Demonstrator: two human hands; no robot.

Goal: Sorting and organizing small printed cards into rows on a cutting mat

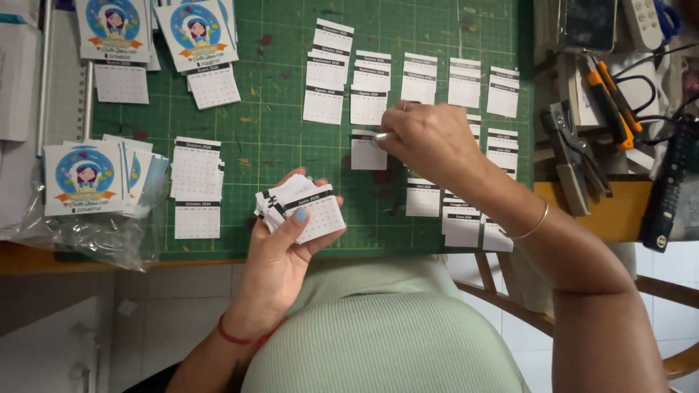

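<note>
My left hand grips a fanned stack of small white calendar sheets with black headers near the front edge of the green cutting mat. My right hand reaches over the mat's middle, its fingertips pinching the top of a single calendar sheet lying on the mat. A ring shows on one finger and a thin bangle on the wrist. Small piles of similar sheets lie in rows around and under the right hand, some hidden by it.
Colourful illustrated cards lie at the top left and in a clear plastic bag at the left. More sheet stacks sit mid-left. Pliers, an orange cutter and a black remote crowd the right side.
</note>
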